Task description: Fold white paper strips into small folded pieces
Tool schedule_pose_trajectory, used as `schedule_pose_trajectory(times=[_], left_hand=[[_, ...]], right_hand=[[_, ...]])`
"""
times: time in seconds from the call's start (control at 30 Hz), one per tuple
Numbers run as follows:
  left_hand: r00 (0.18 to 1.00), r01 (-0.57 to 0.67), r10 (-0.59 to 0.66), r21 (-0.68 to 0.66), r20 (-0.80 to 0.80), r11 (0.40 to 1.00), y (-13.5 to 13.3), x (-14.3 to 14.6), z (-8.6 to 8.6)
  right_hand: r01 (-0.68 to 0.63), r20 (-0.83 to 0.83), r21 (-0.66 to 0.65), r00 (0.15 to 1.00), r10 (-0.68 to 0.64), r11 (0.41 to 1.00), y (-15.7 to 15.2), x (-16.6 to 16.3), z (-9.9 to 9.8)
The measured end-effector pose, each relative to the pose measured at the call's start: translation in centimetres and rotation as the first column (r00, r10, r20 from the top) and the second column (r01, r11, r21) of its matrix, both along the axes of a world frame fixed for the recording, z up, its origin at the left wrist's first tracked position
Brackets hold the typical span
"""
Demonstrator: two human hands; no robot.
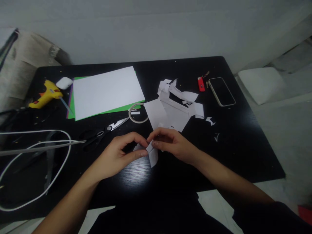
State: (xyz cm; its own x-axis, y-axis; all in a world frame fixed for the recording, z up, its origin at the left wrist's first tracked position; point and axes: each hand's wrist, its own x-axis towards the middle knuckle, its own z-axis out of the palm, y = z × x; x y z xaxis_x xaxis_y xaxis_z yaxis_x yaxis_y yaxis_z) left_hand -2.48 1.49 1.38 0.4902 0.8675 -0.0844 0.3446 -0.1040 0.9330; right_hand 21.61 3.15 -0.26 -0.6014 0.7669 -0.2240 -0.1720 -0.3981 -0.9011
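Between my two hands is a small folded piece of white paper (153,157), held just above the dark table near its front. My left hand (122,155) pinches its left edge between thumb and fingers. From the other side my right hand (172,143) grips the paper's top, fingers bent over it. Just beyond my hands lie cut white paper sheets (157,112) and curled scraps (185,96). A roll of tape (138,121) rests by their left side. Scissors (109,128) with dark handles lie left of it, blades partly apart.
A yellow glue gun (46,96) and a white case (64,83) sit far left, beside a stack of white (107,91) and coloured sheets. White cable (65,156) loops at the left. A red lighter (201,84) and a phone (221,92) lie far right on the black table (243,146).
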Motion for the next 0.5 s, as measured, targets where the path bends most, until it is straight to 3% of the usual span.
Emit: schedule_pose_trajectory(times=[0.33, 0.5], left_hand=[[0.998, -0.013, 0.014, -0.016, 0.065, 1.0, -0.1, 0.42, -0.04], [0.997, 0.027, -0.031, 0.055, 0.072, 0.998, 0.08, 0.49, -0.13]], right_hand=[[0.062, -0.003, -0.031, 0.998, -0.062, 0.998, -0.36, -0.29, -0.29], [0.111, 0.002, -0.063, 0.994, -0.111, 0.992, -0.56, -0.38, -0.24]])
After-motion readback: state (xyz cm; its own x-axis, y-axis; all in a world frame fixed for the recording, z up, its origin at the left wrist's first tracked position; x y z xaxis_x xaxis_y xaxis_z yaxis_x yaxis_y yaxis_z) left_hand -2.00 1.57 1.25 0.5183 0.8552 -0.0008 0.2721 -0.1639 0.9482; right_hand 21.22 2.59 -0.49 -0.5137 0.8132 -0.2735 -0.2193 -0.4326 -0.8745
